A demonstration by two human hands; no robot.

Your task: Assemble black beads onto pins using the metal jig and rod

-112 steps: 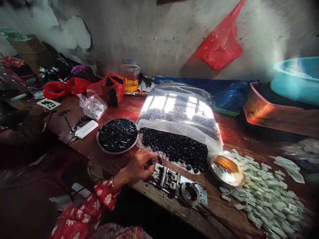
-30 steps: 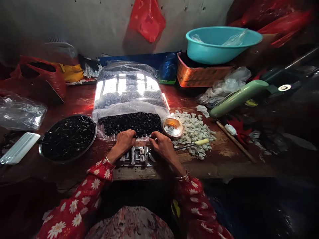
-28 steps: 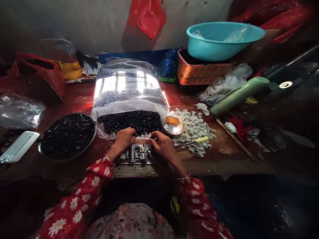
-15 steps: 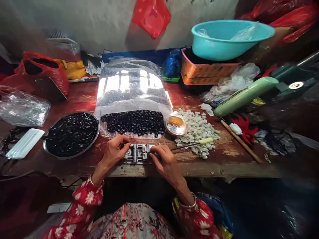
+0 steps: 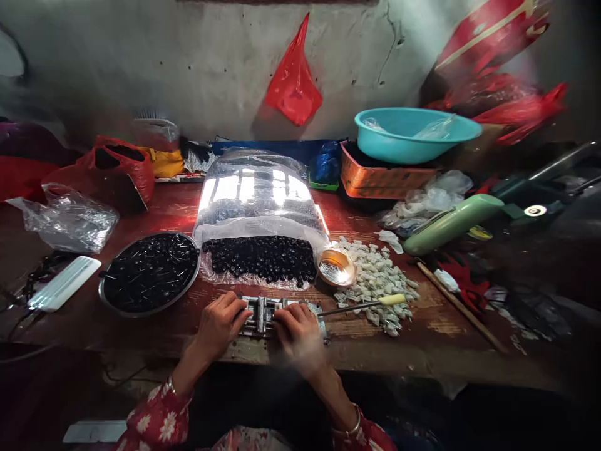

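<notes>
A small metal clamp fixture with bars and a gap down its middle lies near the table's front edge, between my hands. At its left end is my left hand, thumb and fingers pinched together; what they pinch is hidden. My right hand is bent over the fixture's right part, fingers closed, slightly blurred, and I cannot make out anything in them. Just behind the fixture, black bead-like parts spill from the mouth of a clear plastic bag. A thin rod tool with a yellow handle points toward my right hand.
Left of the bag stands a round metal tray of black parts with thin pins. To the right are a copper-coloured bowl, a heap of small pale pieces, a wooden stick and a green cylinder. A turquoise basin sits behind.
The view has tilted up, so the table appears lower. My right-hand fingers have come further left over the fixture; my left hand stays at its left end.
</notes>
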